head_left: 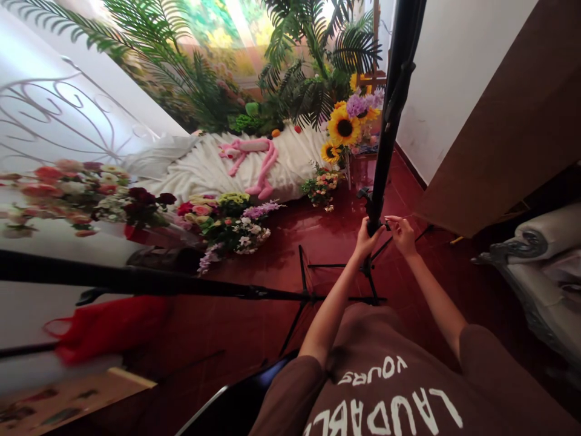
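Note:
A black light stand point(389, 127) rises in front of me, its tall pole running up past the top of the view. My left hand point(364, 241) is wrapped round the lower part of the pole. Beside it, my right hand point(402, 235) has its fingertips pinched at a small black knob point(387, 226) on the pole's right side. Another knob point(364, 193) sticks out a little higher, on the left. Below my hands the thin legs of the stand spread over the dark red floor point(290, 236).
A second black stand point(181, 280) crosses from the left. Artificial flowers point(227, 224), sunflowers point(344, 128) and palms surround a white-draped platform point(200, 163) bearing a pink plush toy point(254, 146). At right are a brown board point(494, 133) and an ornate sofa point(544, 242). A red bag point(109, 327) sits left.

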Motion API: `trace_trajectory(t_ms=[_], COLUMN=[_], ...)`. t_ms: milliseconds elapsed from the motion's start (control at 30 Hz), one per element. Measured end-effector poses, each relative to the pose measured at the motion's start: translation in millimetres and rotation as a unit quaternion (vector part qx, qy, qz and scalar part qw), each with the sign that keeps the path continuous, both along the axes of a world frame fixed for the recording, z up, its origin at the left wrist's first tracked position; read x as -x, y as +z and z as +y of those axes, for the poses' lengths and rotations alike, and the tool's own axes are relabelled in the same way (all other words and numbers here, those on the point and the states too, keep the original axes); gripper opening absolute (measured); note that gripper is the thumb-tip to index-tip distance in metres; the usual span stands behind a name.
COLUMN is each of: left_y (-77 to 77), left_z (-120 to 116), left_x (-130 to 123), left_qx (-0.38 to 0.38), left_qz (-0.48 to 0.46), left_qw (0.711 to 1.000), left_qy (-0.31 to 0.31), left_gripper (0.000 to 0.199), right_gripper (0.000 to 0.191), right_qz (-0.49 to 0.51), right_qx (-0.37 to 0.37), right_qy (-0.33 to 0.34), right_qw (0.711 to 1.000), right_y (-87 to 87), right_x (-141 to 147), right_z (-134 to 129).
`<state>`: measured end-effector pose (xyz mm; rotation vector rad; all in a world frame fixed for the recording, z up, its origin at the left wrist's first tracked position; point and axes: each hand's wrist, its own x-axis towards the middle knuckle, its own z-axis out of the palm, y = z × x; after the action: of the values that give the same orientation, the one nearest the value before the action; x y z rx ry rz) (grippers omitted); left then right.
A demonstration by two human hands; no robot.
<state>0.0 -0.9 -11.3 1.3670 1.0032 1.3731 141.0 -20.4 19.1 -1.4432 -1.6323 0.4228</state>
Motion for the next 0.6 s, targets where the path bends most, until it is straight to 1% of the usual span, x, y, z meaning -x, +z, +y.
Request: trace_trajectory(t_ms=[100, 200, 300, 400, 500, 600], left_y=[0.7, 1.9, 2.0, -0.6, -4.7, -7.5], left_z=[0, 0, 1, 2, 3, 3], left_x=[0, 0, 0, 0, -1, 0], left_qx=[-0.002, -0.003, 0.004, 0.005, -0.003, -0.008], left_qz=[0.001, -0.001, -0.004, -0.011, -0.015, -0.013], left_qw=[1.000, 1.000, 1.000, 1.000, 1.000, 1.000], left_qy=[0.004, 0.007, 0.002, -0.001, -0.003, 0.000], left_gripper=[0.042, 0.044, 0.045, 0.045, 0.045, 0.045], right_gripper=[0.039, 0.042, 0.042, 0.042, 0.039, 0.036], right_qz=[-0.001, 0.022, 0.066, 0.136, 0.257, 0.377], right_qx=[0.009, 0.020, 0.043, 0.066, 0.092, 0.149], right_qy=[0.003, 0.007, -0.016, -0.038, -0.022, -0.021], right_qw=[1.000, 1.000, 0.997, 0.988, 0.962, 0.914], right_y=[-2.3, -2.7, -0.2, 1.9, 1.0, 0.3], right_x=[1, 4, 9, 15, 20, 19], right_z=[-2, -8, -8, -1, 11, 22])
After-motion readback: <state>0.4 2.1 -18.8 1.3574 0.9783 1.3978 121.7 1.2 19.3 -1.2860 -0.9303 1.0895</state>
